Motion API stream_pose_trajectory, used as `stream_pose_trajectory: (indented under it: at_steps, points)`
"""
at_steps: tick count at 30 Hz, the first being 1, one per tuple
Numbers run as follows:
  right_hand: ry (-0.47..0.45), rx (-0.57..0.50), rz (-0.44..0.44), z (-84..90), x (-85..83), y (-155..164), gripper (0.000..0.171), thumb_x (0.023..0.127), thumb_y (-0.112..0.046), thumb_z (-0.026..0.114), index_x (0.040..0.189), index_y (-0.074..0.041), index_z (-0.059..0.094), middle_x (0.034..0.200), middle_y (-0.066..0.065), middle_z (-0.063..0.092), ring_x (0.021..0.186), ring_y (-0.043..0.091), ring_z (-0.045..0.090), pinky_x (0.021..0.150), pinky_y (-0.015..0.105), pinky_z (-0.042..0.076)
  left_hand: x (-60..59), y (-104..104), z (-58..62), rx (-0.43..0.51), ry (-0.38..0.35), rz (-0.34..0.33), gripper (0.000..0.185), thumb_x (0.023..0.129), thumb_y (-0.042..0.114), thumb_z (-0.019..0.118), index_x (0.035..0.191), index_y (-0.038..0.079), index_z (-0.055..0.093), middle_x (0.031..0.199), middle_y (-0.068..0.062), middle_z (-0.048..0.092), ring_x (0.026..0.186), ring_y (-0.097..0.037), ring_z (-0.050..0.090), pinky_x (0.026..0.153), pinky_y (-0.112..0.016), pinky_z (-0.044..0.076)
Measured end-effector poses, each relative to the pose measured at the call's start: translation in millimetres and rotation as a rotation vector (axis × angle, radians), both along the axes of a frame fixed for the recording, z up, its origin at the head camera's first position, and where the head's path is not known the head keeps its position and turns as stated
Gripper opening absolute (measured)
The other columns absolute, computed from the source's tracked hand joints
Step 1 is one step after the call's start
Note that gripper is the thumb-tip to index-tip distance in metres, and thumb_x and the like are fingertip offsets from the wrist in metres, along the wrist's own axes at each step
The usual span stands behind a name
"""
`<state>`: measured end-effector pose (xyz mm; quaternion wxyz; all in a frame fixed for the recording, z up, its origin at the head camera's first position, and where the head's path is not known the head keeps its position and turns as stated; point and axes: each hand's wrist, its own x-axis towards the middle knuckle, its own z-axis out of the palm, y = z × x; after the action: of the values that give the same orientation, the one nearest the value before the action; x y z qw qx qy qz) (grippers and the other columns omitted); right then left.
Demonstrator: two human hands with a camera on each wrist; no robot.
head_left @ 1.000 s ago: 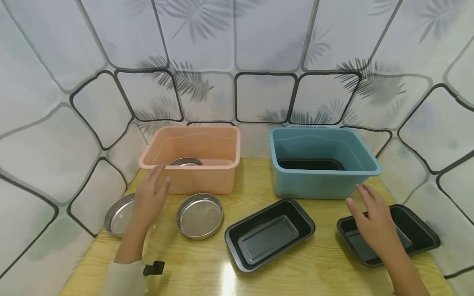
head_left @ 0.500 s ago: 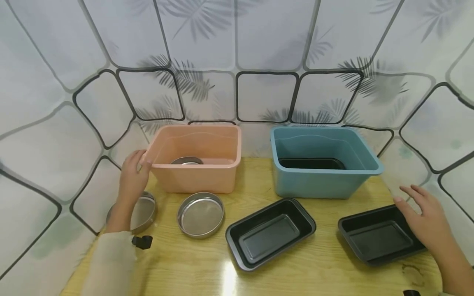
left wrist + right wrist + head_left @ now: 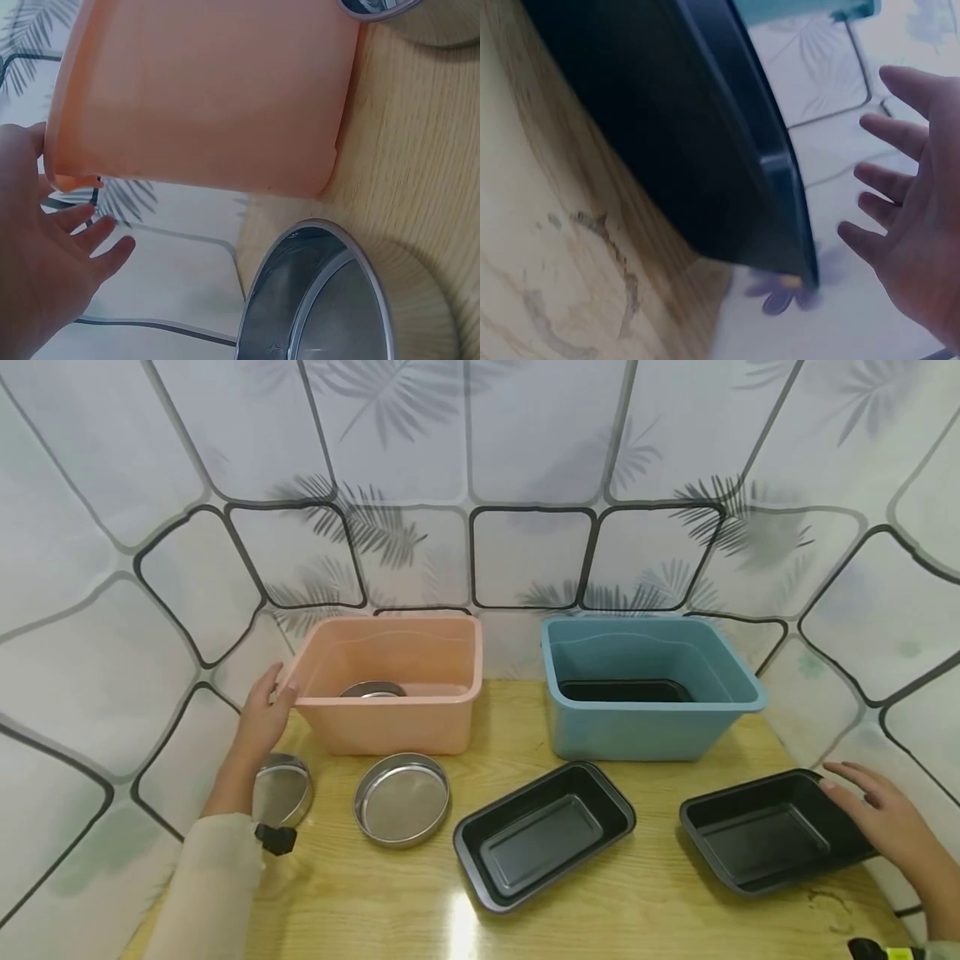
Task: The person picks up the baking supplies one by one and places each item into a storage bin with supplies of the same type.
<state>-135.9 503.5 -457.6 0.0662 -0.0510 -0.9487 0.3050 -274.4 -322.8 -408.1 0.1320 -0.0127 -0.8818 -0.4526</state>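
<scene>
Hands open, pink bin, black pan

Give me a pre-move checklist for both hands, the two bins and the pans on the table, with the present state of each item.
1. Left hand at the pink bin: ok, open fingers at its left rim corner; no firm grip shows.
2. Right hand at the right black pan: ok, open beside its right edge; contact cannot tell.
3. Room in the pink bin: ok, one steel pan inside.
4. Room in the blue bin: ok, one black pan inside.
5. Loose steel pans: the middle steel pan lies clear; the left steel pan sits partly under the left forearm, not ok.
6. Middle black pan: ok, upright, untouched.
</scene>
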Motion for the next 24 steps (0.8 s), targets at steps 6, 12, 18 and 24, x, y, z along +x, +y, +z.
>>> stream_pose_trajectory:
  at_steps: [6,12,18,24]
  points:
    - [-0.127,-0.061,0.005,-2.6,-2.0,11.0,0.070,0.109,-0.040,0.040,0.151,0.013,0.026,0.152,0.046,0.016,0.132,0.071,0.016,0.093,0.080,0.025,-4.4,-3.7,2.4,0.087,-0.080,-0.051,0.064,0.109,0.038,0.038,0.161,0.008,0.018,0.164,-0.025,0.018,0.151,-0.048,0.015,0.122,-0.061,0.012]
    - [-0.184,-0.131,-0.004,-8.5,-7.3,23.3,0.075,0.109,-0.044,0.038,0.153,0.014,0.021,0.159,0.040,0.011,0.136,0.069,0.010,0.099,0.081,0.019,-7.8,-8.3,1.0,0.120,-0.108,-0.088,0.061,0.110,0.039,0.036,0.162,0.012,0.020,0.167,-0.017,0.015,0.152,-0.042,0.015,0.123,-0.056,0.016]
    - [-0.116,-0.251,-0.001,-26.1,-6.3,38.1,0.065,0.107,-0.046,0.044,0.159,-0.009,0.031,0.130,-0.044,0.031,0.127,-0.021,0.020,0.124,0.057,0.010,-11.6,-11.5,-1.9,0.205,-0.132,-0.143,0.060,0.110,0.038,0.034,0.162,0.012,0.017,0.165,-0.020,0.020,0.145,-0.039,0.033,0.103,-0.014,0.043]
    - [-0.091,-0.386,0.068,-31.0,-10.5,45.9,0.039,0.107,-0.029,0.051,0.146,-0.026,0.054,0.115,-0.046,0.047,0.102,-0.029,0.039,0.083,0.001,0.038,-10.7,-9.8,0.1,0.354,-0.164,-0.194,0.064,0.109,0.038,0.038,0.162,0.010,0.014,0.165,-0.025,0.015,0.142,-0.029,0.038,0.092,-0.008,0.045]
